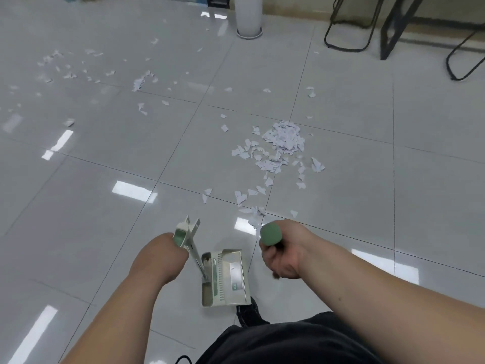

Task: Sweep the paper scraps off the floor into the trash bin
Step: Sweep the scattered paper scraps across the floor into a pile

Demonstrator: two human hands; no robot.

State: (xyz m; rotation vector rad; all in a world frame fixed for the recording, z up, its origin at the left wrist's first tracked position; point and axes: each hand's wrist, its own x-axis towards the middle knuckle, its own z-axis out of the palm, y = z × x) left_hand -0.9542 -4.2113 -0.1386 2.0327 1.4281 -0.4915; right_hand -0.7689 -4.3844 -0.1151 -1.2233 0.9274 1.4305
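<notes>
A heap of white paper scraps (282, 144) lies on the grey tiled floor, ahead and to the right. More scraps (143, 80) are strewn at the far left and centre. My left hand (160, 256) grips the green-topped handle of a white and green dustpan (224, 278), which sits on the floor close to my feet. My right hand (282, 254) grips the green end of a broom handle (271, 234). The broom's head is hidden below my hand. No trash bin is in view.
A white cylindrical stand (249, 17) rises at the back centre. Black metal chair and table legs (393, 30) stand at the back right. My dark shoe (249, 312) is just behind the dustpan.
</notes>
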